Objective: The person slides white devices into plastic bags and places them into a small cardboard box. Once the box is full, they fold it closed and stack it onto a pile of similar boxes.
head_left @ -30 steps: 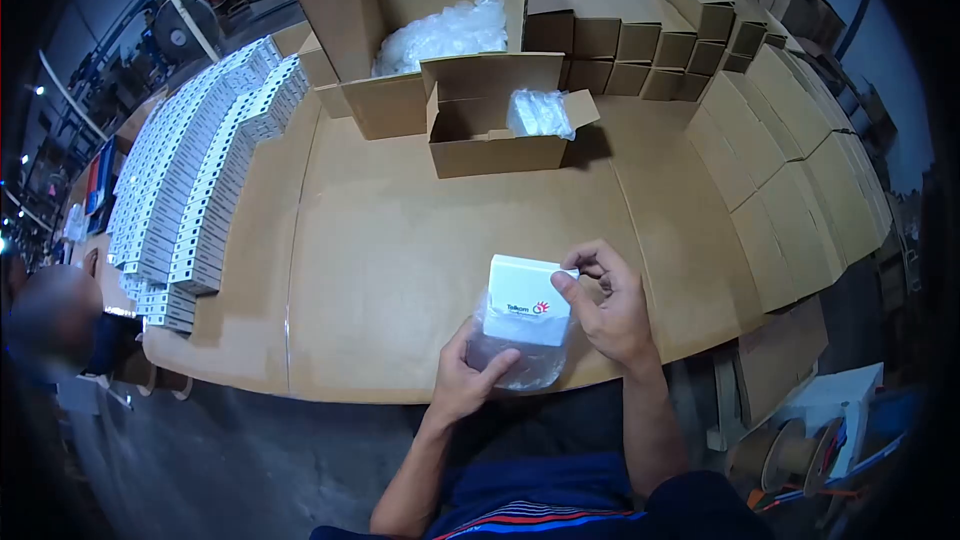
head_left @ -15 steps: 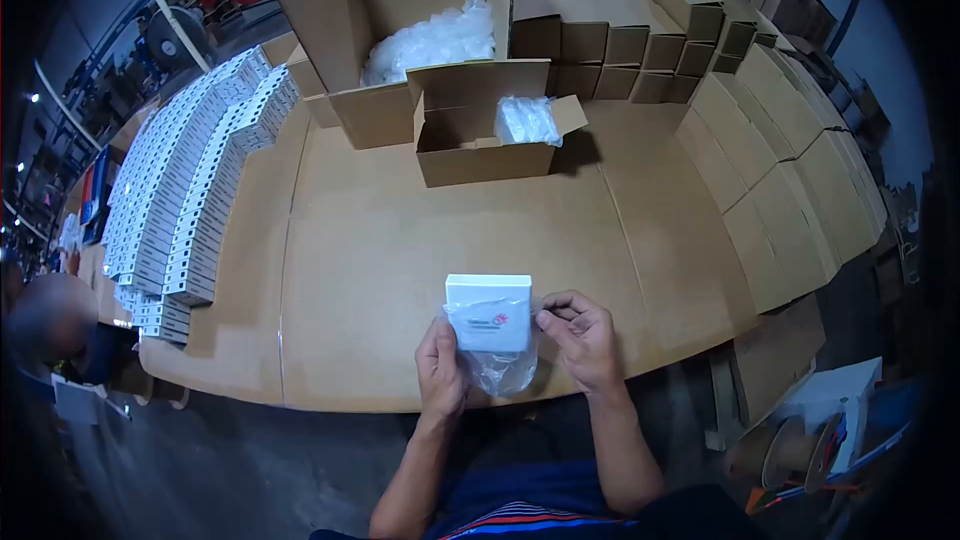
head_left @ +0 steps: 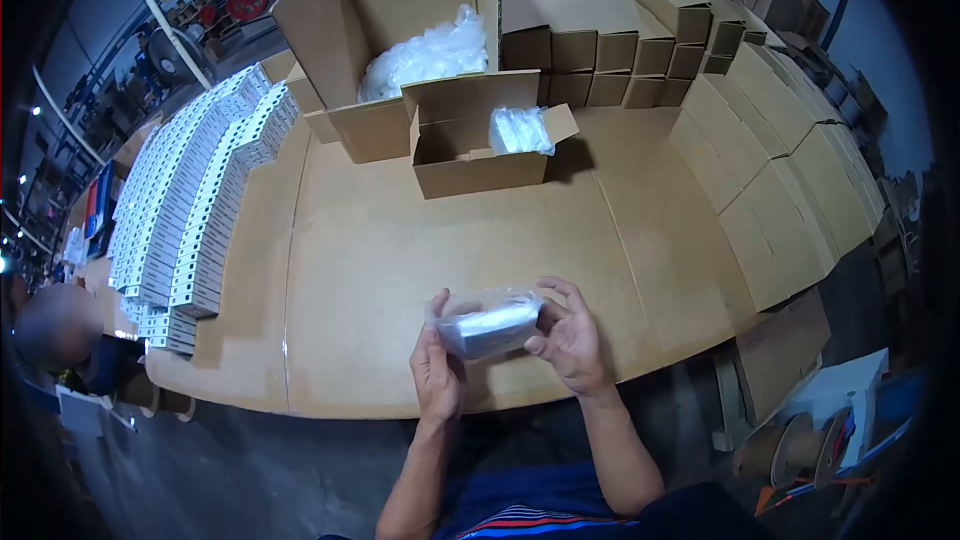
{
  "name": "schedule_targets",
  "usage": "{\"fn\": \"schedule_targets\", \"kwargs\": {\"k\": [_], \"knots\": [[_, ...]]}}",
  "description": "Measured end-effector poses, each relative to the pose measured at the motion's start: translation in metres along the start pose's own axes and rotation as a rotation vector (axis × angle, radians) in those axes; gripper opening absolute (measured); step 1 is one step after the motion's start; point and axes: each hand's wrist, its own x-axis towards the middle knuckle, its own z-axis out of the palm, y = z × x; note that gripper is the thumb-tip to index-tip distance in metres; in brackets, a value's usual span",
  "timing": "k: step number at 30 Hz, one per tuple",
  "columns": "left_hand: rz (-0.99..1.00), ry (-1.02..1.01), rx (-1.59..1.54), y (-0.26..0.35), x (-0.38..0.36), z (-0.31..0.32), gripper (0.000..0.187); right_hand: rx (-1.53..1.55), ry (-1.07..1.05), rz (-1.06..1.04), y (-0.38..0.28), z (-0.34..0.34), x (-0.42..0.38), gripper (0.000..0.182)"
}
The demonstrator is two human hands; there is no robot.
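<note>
A white box (head_left: 492,328) sealed inside a clear plastic bag is tilted above the near part of the cardboard-covered table. My left hand (head_left: 436,370) grips its left end, with the thumb along the side. At the right end, my right hand (head_left: 575,345) has its fingers spread and curved, fingertips right at the bag's edge. Farther back on the table stands an open cardboard box (head_left: 480,178), with a plastic-wrapped package (head_left: 520,130) inside against its right side.
Behind the open box, a larger carton (head_left: 375,135) holds a heap of clear plastic bags (head_left: 430,55). Stacked white boxes (head_left: 180,210) line the left side. Brown cartons (head_left: 770,180) are piled on the right and at the back (head_left: 620,50). A person (head_left: 70,340) is at far left.
The bagged box has turned from showing its labelled face upright to lying tilted edge-on. My right hand has opened its pinch and spread its fingers; the view has shifted slightly.
</note>
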Motion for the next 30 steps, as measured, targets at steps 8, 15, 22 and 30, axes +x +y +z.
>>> {"fn": "schedule_targets", "kwargs": {"k": [8, 15, 22, 30], "knots": [[0.062, -0.234, 0.344, 0.003, 0.001, -0.01, 0.057, -0.213, -0.002, -0.086, 0.011, -0.01, -0.005, 0.042], [-0.156, -0.048, 0.048, 0.002, -0.003, 0.0, 0.023, -0.402, -0.14, -0.139, 0.005, -0.02, -0.004, 0.02], [-0.242, 0.113, 0.01, 0.015, -0.001, 0.01, 0.027, -0.332, 0.176, -0.099, -0.004, -0.022, -0.008, 0.012], [-0.229, 0.145, 0.047, 0.006, -0.002, 0.01, 0.029, -0.724, -0.222, -0.227, -0.017, -0.009, -0.003, 0.031]]}}
